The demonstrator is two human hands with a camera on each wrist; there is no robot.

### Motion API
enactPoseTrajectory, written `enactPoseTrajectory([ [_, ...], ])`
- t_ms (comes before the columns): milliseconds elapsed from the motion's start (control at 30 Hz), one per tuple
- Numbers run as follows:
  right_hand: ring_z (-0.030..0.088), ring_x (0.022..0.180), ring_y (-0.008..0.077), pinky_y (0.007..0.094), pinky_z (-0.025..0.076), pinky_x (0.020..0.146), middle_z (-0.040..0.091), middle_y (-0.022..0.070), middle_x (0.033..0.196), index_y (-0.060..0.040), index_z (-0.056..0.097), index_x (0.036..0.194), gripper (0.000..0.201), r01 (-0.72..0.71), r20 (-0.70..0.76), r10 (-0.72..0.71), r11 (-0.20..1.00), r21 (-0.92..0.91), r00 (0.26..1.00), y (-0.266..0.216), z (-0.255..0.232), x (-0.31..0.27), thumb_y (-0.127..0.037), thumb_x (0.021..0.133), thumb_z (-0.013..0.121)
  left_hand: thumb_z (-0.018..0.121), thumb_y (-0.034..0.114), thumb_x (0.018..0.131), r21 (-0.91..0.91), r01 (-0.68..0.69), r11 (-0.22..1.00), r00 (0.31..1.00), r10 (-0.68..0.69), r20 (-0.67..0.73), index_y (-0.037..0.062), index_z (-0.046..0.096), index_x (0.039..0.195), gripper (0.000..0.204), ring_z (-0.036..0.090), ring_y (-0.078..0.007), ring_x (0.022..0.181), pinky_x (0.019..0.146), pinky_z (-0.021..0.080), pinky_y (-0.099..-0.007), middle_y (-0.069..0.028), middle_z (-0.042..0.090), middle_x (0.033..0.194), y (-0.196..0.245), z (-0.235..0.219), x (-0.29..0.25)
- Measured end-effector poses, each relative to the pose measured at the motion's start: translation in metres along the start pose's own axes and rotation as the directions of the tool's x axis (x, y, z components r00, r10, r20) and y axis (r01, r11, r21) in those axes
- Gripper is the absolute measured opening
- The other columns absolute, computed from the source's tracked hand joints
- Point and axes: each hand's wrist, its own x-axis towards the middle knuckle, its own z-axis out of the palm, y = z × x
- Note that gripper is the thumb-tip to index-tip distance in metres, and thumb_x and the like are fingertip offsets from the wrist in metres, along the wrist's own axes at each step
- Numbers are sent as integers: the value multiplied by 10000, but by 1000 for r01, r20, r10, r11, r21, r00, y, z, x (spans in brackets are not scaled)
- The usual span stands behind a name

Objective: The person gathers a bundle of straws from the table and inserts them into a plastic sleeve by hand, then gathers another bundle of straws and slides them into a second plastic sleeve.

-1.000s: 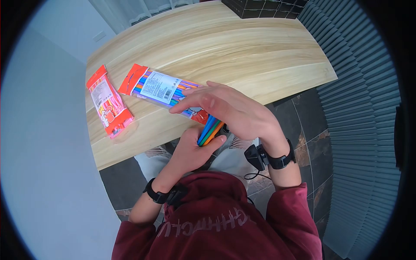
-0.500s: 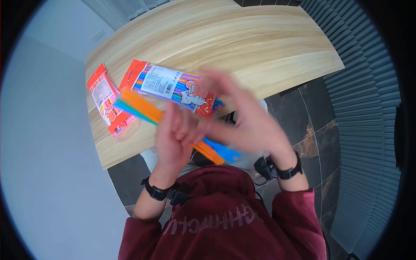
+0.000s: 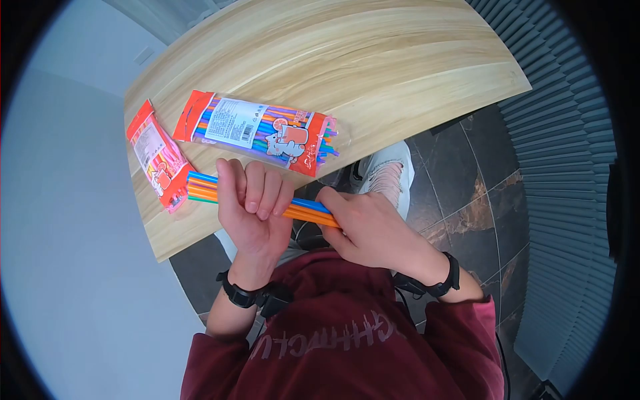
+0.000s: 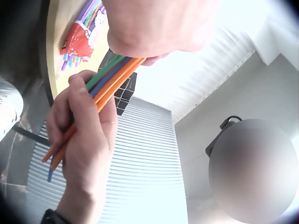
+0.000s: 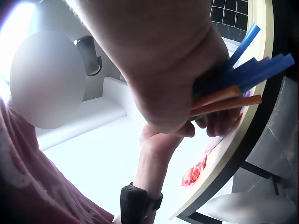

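A bundle of drinking straws (image 3: pixel 310 212), blue, orange and green, is held level between both hands in front of the table's near edge. My left hand (image 3: pixel 253 203) curls its fingers round the bundle, palm turned up, and the straws' left ends stick out past the thumb. The right hand (image 3: pixel 373 227) grips the bundle's other end. In the right wrist view, blue straw ends (image 5: pixel 252 72) and orange ones jut out beyond that hand at uneven lengths. Closest to the hands lies a clear packet of multicoloured straws (image 3: pixel 257 130), straw ends showing at its right.
A second packet, of pink straws (image 3: pixel 159 157), lies at the table's left side. The wooden table (image 3: pixel 373 60) ends just beyond the hands, with dark floor tiles (image 3: pixel 460 173) below. A ribbed grey panel (image 3: pixel 553 167) stands on the right.
The bundle has turned from pointing at the table to lying crosswise. My right hand, earlier spread over the straws, has come down onto their right end. The left hand has rolled palm up.
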Motion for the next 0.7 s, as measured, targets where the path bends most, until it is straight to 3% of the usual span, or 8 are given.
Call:
enactPoseTrajectory([
  [100,699,757,469,553,535,647,690,230,809,-2,541,1105,275,40,-151,-37,999,19,988,6,2,-4,-135,951,725,422,426,1218,29,-9,1000,1000,8,27,180,372,781,504,269,-50,513,530,297,-240,72,283,604,-4,-4,6],
  [200,699,764,474,553,536,648,698,225,835,-14,544,1098,279,-13,-119,10,1000,-24,993,16,0,-15,-153,964,744,484,499,1184,18,30,999,980,-33,197,151,564,941,432,503,-79,641,641,442,-248,28,528,737,-15,-10,9],
  [267,696,766,479,554,529,646,695,229,830,-18,541,1093,266,-46,-124,46,999,3,991,21,-12,-24,-157,979,737,583,582,1117,374,-25,927,998,44,-42,129,625,1342,508,674,-181,1004,878,543,-312,-68,694,1116,-27,7,2],
  [333,693,767,485,556,522,644,691,233,825,-22,539,1088,255,-76,-128,80,997,33,989,26,-29,-33,-161,995,730,849,404,987,383,54,922,976,-130,177,115,437,1578,776,629,-249,1309,1112,526,-440,-128,607,1462,-7,-6,17],
  [433,688,776,492,564,503,645,677,248,796,-18,537,1103,242,-262,-252,283,958,114,925,44,-52,-49,-180,1034,704,971,156,823,959,-208,194,978,72,198,99,639,1301,584,700,-227,1141,918,555,-415,-55,755,1141,2,-8,30],
  [467,689,778,491,566,497,650,669,255,780,-18,540,1120,241,-326,-230,340,940,100,912,53,-56,-55,-192,1049,691,971,156,823,959,-208,190,978,70,199,99,639,1301,584,700,-227,1141,918,555,-415,-55,755,1141,3,-9,33],
  [533,690,781,490,568,490,655,660,262,764,-17,542,1137,242,-386,-206,395,919,85,895,65,-55,-63,-204,1064,677,983,200,773,692,-398,-603,880,-39,473,99,723,981,349,699,-274,978,800,537,-410,-43,744,924,4,-12,38],
  [700,703,766,466,539,539,670,682,227,756,-27,541,1142,254,-333,-231,281,914,-230,931,89,-35,-78,-171,1011,703,940,137,786,692,-371,-619,903,-67,424,62,733,844,228,701,-285,856,766,559,-407,-60,749,859,-19,-15,42],
])
